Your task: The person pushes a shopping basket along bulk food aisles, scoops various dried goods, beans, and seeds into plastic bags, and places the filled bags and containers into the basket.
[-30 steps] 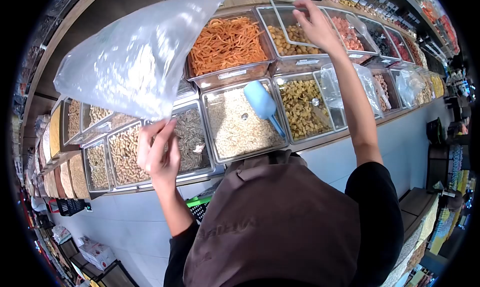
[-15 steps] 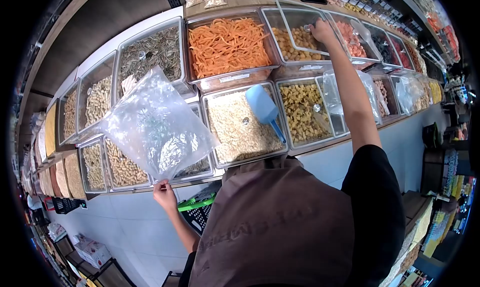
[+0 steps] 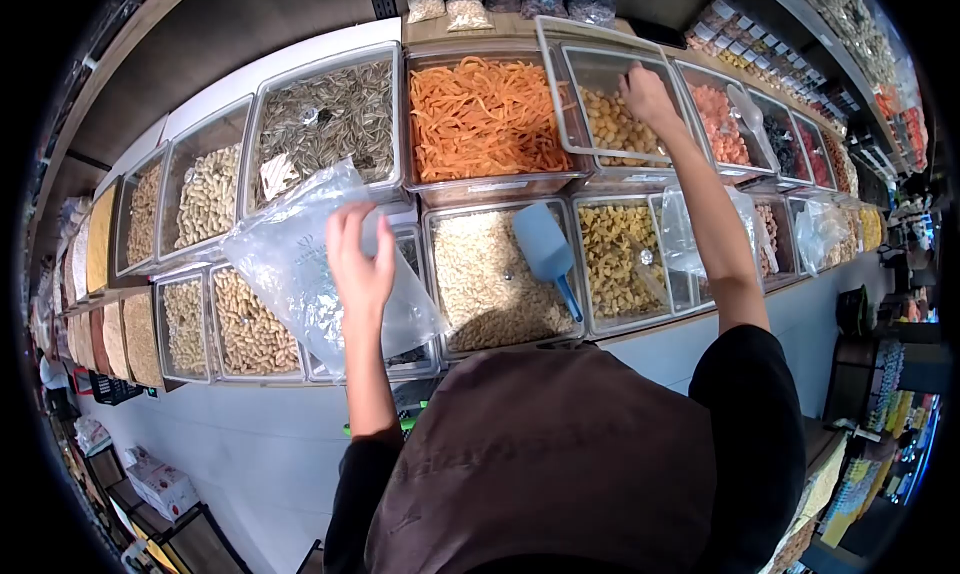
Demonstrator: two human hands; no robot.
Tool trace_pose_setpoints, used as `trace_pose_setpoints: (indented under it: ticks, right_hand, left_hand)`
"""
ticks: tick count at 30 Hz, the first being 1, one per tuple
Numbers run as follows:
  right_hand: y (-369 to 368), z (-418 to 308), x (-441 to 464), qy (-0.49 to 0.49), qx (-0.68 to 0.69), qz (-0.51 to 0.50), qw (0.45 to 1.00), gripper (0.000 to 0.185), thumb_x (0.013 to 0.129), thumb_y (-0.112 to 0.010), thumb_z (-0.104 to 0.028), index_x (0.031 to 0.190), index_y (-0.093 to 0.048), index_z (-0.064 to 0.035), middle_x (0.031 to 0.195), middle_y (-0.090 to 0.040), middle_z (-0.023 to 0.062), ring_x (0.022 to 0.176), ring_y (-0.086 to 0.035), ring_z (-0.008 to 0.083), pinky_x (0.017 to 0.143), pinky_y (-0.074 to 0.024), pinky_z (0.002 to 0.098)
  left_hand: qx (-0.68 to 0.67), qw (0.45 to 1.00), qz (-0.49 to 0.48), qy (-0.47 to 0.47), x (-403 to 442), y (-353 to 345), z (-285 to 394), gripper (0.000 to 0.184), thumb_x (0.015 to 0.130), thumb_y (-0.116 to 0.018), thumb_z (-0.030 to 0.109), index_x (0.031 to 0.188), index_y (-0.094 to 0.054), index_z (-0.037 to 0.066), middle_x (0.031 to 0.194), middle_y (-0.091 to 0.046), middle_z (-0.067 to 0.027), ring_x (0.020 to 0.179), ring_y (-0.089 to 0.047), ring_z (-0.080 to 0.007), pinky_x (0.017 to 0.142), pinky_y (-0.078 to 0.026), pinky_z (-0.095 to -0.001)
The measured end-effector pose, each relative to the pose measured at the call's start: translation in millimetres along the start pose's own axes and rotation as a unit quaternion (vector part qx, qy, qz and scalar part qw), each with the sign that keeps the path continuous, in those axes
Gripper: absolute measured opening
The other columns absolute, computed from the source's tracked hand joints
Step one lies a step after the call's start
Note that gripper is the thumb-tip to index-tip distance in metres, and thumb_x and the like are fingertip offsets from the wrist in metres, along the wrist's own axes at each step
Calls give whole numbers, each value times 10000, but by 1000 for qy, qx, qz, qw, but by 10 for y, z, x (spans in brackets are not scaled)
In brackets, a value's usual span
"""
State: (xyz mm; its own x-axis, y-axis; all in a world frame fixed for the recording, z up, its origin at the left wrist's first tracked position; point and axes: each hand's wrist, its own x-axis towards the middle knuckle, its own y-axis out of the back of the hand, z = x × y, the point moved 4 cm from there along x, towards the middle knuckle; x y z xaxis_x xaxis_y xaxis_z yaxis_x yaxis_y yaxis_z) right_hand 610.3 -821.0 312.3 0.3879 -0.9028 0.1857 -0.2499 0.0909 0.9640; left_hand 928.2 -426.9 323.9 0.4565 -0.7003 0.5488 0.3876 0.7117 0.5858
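Clear material lets you see fruit under the lid (image 3: 600, 74), askew over the bin of round yellow-orange fruits (image 3: 632, 175); your right hand (image 3: 645, 96) seems clamped on its knob, though your fingers hide the contact. Should that grip slip, the lid could drop against the orange dried strips (image 3: 480, 119). Your left hand (image 3: 360, 259) spreads its fingers over the transparent bag (image 3: 303, 264), lying loose across the front-row bins (image 3: 262, 376); a wrist snag could drag it onto the floor (image 3: 250, 454).
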Motion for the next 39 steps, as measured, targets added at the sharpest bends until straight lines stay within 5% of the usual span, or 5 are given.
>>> trace_pose_setpoints:
  ticks: [9, 14, 23, 31, 39]
  right_hand:
    - [-322, -1654, -108, 57, 81, -169, 981, 288, 939, -501, -179, 990, -634, 71, 1012, -661, 291, 961, -649, 429, 857, -536, 471]
    - [-707, -2051, -84, 131, 73, -63, 987, 250, 919, -548, -195, 912, -635, 39, 906, -673, 252, 881, -668, 397, 798, -550, 464]
    - [-979, -1955, -327, 163, 110, 109, 974, 246, 937, -560, -248, 933, -537, -3, 761, -663, 166, 691, -681, 331, 670, -552, 460]
    - [-577, -2083, -1258, 140, 159, -56, 976, 525, 920, -588, -204, 1316, -447, 110, 1153, -542, 265, 1058, -560, 354, 939, -476, 424]
    - [-628, -901, -3205, -33, 379, 32, 924, 317, 894, -631, -156, 1150, -563, 19, 1089, -540, 203, 1034, -595, 330, 873, -482, 431]
  left_hand:
    - [7, 992, -114, -62, 817, -782, 26, 491, 929, -573, 368, 1288, -548, 35, 1348, -499, -191, 1257, -466, -381, 1066, -352, -460]
    - [101, 981, -131, -97, 732, -883, -173, 600, 901, -579, 453, 1333, -536, 40, 1405, -479, -169, 1297, -455, -325, 1074, -343, -442]
    - [216, 962, -139, -92, 732, -1052, -88, 550, 864, -577, 526, 1161, -684, 75, 1293, -625, -88, 1313, -478, -260, 1058, -367, -436]
    - [293, 933, -174, -117, 693, -1105, 14, 412, 895, -587, 446, 1075, -728, 103, 1172, -677, -69, 1304, -482, -263, 1031, -401, -439]
    - [270, 942, -153, -126, 587, -1141, -10, 429, 905, -577, 466, 1109, -720, 116, 1224, -655, -53, 1329, -452, -246, 1074, -348, -438]
